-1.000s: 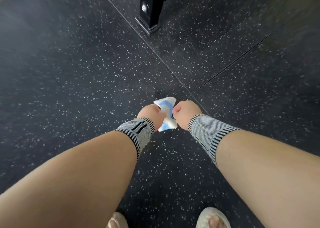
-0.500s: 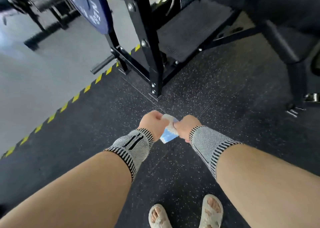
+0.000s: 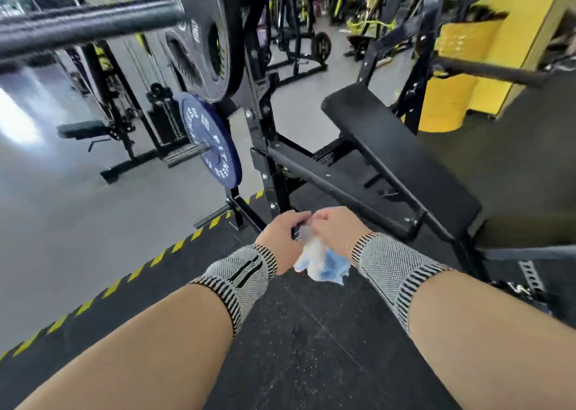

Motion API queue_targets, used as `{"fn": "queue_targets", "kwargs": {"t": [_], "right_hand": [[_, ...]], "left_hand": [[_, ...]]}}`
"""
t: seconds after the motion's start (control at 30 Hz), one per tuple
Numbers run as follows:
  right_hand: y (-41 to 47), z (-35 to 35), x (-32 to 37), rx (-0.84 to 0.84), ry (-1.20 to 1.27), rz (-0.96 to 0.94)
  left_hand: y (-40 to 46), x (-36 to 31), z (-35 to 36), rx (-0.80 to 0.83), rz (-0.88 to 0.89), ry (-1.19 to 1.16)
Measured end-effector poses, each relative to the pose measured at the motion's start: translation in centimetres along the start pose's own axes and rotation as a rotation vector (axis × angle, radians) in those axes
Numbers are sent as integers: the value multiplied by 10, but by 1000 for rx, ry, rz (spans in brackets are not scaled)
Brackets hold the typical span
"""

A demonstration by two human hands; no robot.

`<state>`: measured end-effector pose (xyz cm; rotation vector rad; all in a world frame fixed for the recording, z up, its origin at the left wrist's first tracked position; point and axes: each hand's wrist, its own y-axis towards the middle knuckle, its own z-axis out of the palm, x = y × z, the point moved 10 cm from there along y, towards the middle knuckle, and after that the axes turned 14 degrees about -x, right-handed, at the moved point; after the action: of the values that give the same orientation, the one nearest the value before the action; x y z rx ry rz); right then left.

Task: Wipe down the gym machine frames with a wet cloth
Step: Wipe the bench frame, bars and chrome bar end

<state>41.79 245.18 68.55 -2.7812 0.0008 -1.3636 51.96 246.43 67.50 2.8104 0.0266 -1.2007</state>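
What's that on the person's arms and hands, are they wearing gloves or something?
No gloves: both hands, the left hand and right hand, are bare. Each wrist wears a knitted grey-and-white wrist sleeve with black-and-white striped edges; the left one has two short black bars. Forearms are uncovered.

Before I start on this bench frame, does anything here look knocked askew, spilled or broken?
Nothing stands out. The black bench frame looks intact, the blue plate sits on its peg, and the rubber floor shows no puddle. Both hands hold the cloth, clear of the frame.

Cloth partly hidden behind hands.
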Motion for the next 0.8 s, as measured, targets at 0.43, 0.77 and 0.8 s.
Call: {"fn": "queue_targets", "kwargs": {"t": [0.43, 0.77, 0.8], "right_hand": [[14, -96, 0, 40, -500, -115], [166, -110, -61, 98, -613, -303], [170, -92, -76, 199, -639, -327]], "left_hand": [[25, -49, -15, -1, -29, 176], [118, -43, 56, -266, -384, 86], [119, -37, 76, -219, -458, 133]]}}
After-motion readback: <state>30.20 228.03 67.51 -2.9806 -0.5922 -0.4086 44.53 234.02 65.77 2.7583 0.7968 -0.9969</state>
